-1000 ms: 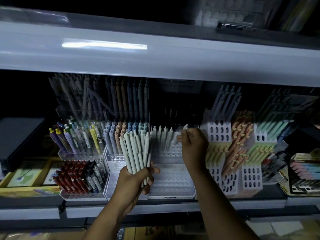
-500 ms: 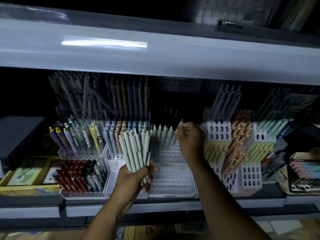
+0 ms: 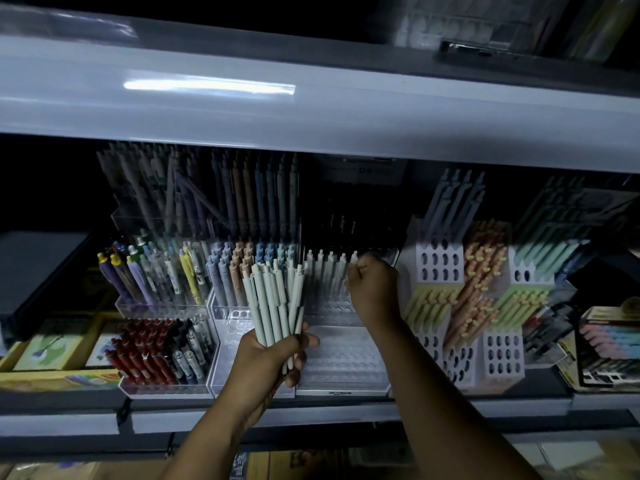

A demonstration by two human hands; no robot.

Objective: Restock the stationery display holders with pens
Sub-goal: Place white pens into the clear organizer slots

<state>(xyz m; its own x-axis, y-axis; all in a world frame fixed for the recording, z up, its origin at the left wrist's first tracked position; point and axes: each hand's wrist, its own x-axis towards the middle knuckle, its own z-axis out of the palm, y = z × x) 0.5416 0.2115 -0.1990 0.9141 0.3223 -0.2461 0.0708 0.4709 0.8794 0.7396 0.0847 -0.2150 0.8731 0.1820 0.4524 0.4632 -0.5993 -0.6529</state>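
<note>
Far left, a dark flat box (image 3: 34, 271) lies on the shelf, matte and square-edged. Next to it a clear plastic stand (image 3: 162, 384) with a stepped front holds glossy red pens (image 3: 142, 351) low and mixed coloured pens (image 3: 156, 271) higher up. Left hand (image 3: 273, 355) is raised from below, forearm angled up and to the right, palm towards the shelf. Its fingers and thumb wrap the lower ends of a bundle of pens (image 3: 277, 299), which are slim, matte and pale grey-green, clips up, fanned slightly at the top. The bundle stands in front of the seam between two clear stands. Right of it, a clear stepped holder (image 3: 343, 355) has a grid of round holes, with the front tiers bare. Its back tier carries a row of pens (image 3: 325, 271) of the same pale kind, upright and evenly spaced. Right hand (image 3: 374, 289) reaches in at the right end of that row, wrist bent and knuckles towards the camera. Its fingers are curled tight on a single pen (image 3: 354, 258), whose rounded top shows just above them. Further right stand white blocks (image 3: 440, 265) pierced with oval holes, holding peach pens (image 3: 481, 271) and mint pens (image 3: 543, 258) at a slant. A pale glossy shelf edge (image 3: 311, 126) spans the view overhead.
</note>
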